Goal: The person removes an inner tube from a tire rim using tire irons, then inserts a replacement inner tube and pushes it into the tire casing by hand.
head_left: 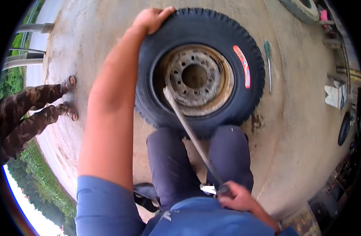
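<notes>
A black tire [206,29] with a red label on its sidewall lies flat on the ground before my knees. Inside it sits a worn, rusty metal wheel rim [206,82] with a ring of holes. My left hand [152,20] grips the tire's far left edge, its fingers partly hidden over the tread. Low in front of my waist, my right hand [238,197] is closed around the dark near end of a long tire iron [194,139]. The bar slants away to the left, and its flat pale tip is at the rim's near left edge, where contact is unclear.
A green-handled screwdriver [268,65] lies right of the tire. At the left stands a person in camouflage trousers [35,98] and sandals. Another tire [302,10] is at the far right, and a white box [335,95] stands along the right side.
</notes>
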### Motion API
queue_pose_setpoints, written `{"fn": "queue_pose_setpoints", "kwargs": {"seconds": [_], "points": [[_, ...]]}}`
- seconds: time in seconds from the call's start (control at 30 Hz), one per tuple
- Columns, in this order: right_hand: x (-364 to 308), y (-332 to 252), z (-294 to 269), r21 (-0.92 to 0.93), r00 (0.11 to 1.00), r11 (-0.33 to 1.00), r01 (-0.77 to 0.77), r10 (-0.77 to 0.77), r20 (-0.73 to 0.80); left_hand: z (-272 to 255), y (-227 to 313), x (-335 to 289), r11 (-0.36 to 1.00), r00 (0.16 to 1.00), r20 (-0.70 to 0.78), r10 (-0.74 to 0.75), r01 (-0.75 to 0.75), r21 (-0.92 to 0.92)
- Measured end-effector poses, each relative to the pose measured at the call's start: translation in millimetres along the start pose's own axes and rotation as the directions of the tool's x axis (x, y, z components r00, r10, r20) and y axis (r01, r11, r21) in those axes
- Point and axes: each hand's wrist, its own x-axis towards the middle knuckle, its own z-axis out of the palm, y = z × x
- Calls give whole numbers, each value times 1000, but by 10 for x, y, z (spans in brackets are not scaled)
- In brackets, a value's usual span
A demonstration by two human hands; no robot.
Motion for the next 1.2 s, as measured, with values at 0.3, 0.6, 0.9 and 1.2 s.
{"fn": "queue_pose_setpoints", "kwargs": {"seconds": [0.3, 0.6, 0.9, 1.2], "points": [[2659, -1609, -1989, -840, -63, 530, 120, -840, -539, 653, -361, -1352, 946, 905, -282, -319, 285, -157], [3033, -1895, -1809, -855, -7, 518, 31, -855, -519, 921, -601, -2354, 905, 773, -474, -421, 388, -172], [2886, -1548, -1682, -942, 51, 309, 130, -951, -305, 1331, -194, -3577, 837, 691, -474, -546, 469, -281], [944, -1086, -1120, -872, 596, 450, 195, -760, -259, 912, -263, -3773, 863, 785, -401, -472, 504, -28]]}}
